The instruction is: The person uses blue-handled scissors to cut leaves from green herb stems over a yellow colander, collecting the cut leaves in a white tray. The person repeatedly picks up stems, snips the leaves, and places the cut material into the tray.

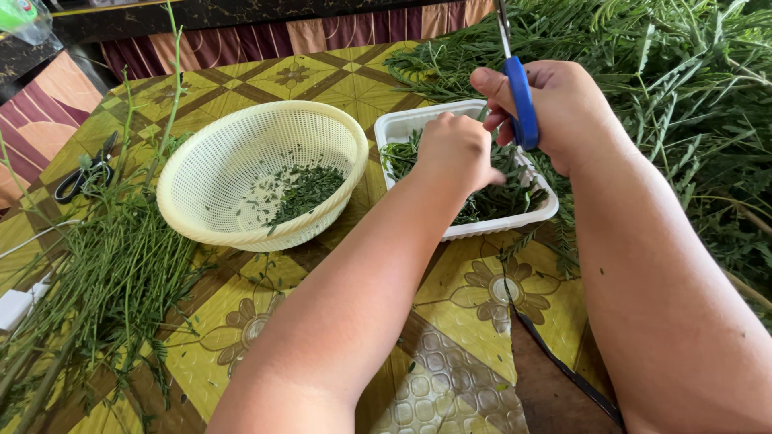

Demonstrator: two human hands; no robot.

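Note:
My right hand (pixel 559 108) grips blue-handled scissors (pixel 520 100), blades pointing up and away, above the far edge of a white rectangular tray (pixel 402 124). The tray holds cut green leafy sprigs (pixel 503 201). My left hand (pixel 457 151) reaches down into the tray, fingers curled on the greens; whether it holds a sprig is hidden. A cream perforated plastic basket (pixel 241 141) stands left of the tray with a small heap of stripped tiny leaves (pixel 305 191) inside.
A large pile of feathery green branches (pixel 683 88) fills the right side. Bare green stems (pixel 104 273) lie at the left. Black-handled scissors (pixel 80 177) rest at the far left on the yellow patterned tablecloth (pixel 474 321).

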